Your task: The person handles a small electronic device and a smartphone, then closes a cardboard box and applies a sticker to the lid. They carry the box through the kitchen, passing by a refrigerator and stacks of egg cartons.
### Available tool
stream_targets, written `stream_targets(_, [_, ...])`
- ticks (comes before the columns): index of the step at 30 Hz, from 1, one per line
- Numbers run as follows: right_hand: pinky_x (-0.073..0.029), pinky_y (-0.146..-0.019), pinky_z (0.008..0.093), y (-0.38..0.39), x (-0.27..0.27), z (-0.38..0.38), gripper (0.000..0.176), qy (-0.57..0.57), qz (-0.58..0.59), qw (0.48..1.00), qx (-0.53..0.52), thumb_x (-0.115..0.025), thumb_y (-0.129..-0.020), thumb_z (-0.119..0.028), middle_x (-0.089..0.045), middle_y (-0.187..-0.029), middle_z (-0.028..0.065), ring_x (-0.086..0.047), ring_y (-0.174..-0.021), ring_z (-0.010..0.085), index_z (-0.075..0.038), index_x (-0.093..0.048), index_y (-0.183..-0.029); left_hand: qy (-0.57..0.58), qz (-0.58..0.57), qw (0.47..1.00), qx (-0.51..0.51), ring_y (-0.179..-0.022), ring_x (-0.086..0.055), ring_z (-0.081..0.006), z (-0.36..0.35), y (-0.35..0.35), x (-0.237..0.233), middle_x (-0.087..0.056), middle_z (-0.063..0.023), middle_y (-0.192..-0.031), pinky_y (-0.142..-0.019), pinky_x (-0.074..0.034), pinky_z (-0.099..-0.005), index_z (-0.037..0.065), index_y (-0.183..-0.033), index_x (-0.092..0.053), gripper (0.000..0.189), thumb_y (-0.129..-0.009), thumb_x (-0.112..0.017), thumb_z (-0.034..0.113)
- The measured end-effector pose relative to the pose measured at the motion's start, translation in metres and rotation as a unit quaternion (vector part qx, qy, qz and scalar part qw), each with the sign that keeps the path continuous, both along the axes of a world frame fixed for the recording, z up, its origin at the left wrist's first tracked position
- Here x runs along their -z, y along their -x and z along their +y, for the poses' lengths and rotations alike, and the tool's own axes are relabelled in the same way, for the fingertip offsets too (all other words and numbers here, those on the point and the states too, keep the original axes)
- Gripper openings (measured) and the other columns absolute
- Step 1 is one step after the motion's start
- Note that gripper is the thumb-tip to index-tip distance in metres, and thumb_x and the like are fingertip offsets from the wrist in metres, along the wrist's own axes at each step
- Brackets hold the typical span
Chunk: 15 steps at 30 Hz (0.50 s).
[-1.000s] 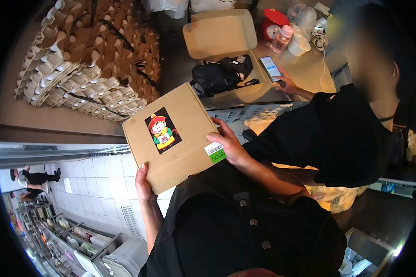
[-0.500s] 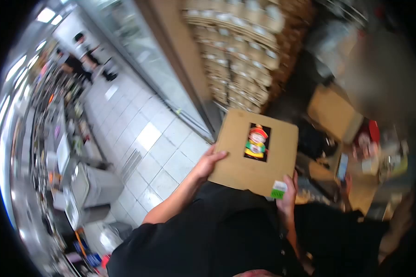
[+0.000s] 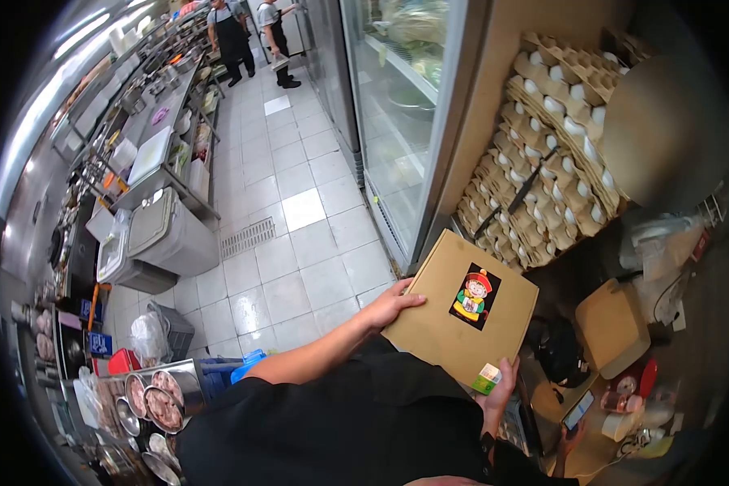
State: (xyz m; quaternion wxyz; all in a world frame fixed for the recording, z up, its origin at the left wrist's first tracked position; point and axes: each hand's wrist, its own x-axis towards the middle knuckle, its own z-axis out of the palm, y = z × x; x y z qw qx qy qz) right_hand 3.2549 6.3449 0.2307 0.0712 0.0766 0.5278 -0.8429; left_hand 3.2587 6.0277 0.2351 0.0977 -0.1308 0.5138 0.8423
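Note:
A flat brown cardboard box [image 3: 429,320] lies across both my hands in front of my chest. A cartoon sticker of a figure in a red hat [image 3: 475,297] is on its lid. My left hand [image 3: 395,304] grips the left edge, thumb on top and the other fingers hidden underneath. At the near right corner, my right hand [image 3: 500,387] holds the box beside a small white and green label [image 3: 487,378]. Stacked egg trays [image 3: 535,162] stand just beyond the box.
A glass-door fridge [image 3: 397,154] borders the tiled aisle [image 3: 300,243], where two people stand far off. Lidded bins [image 3: 190,235] and bowls of raw meat [image 3: 164,409] are left. At right, another person's hand [image 3: 571,441] holds a phone [image 3: 578,410] near an open carton [image 3: 611,328].
My view has turned left, so the aisle, fridge and egg trays sit further right in it. Bowls of meat now show at lower left. The box stays in both hands.

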Motion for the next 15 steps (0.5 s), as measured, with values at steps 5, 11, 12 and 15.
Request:
stream_targets(5, [-0.052, -0.098, 0.0381, 0.009, -0.009, -0.021, 0.038, -0.021, 0.018, 0.999, -0.033, -0.052, -0.103, -0.023, -0.063, -0.123, 0.0087, -0.065, -0.113, 0.0229, -0.007, -0.052, -0.137, -0.006, -0.006, 0.999, -0.036, -0.12, -0.064, -0.0215, -0.019, -0.014, -0.009, -0.063, -0.0147, -0.134, -0.102, -0.053, -0.0376, 0.0, -0.149, -0.042, 0.064, -0.099, -0.069, 0.028])
stream_targets(11, [-0.052, -0.097, 0.0382, 0.009, -0.017, -0.035, 0.039, -0.023, 0.003, 0.998, -0.05, -0.052, -0.103, -0.024, -0.063, -0.124, 0.0084, -0.065, -0.113, 0.0224, -0.007, -0.052, -0.138, -0.007, -0.005, 0.998, -0.054, -0.12, -0.064, -0.022, -0.036, -0.027, -0.017, -0.063, -0.0154, -0.135, -0.102, -0.053, -0.0377, -0.001, -0.149, -0.043, 0.063, -0.099, -0.07, 0.028])
stream_targets(12, [-0.052, -0.097, 0.0382, 0.01, -0.017, -0.039, 0.039, -0.029, 0.004, 0.998, -0.05, -0.052, -0.103, -0.024, -0.063, -0.124, 0.0083, -0.065, -0.113, 0.0223, -0.008, -0.052, -0.139, 0.0, -0.01, 0.998, -0.056, -0.12, -0.064, -0.0221, -0.039, -0.027, -0.018, -0.063, -0.0155, -0.134, -0.102, -0.053, -0.0378, -0.001, -0.148, -0.043, 0.063, -0.099, -0.07, 0.028])
stream_targets(15, [-0.051, -0.099, 0.0377, 0.01, -0.019, -0.043, 0.043, -0.019, -0.006, 0.998, -0.054, -0.055, -0.101, -0.022, -0.062, -0.126, 0.0099, -0.064, -0.115, 0.0231, -0.005, -0.05, -0.141, -0.004, -0.015, 0.998, -0.059, -0.119, -0.065, -0.0221, -0.044, -0.028, -0.015, -0.063, -0.0155, -0.134, -0.102, -0.053, -0.0377, -0.001, -0.148, -0.043, 0.062, -0.099, -0.069, 0.028])
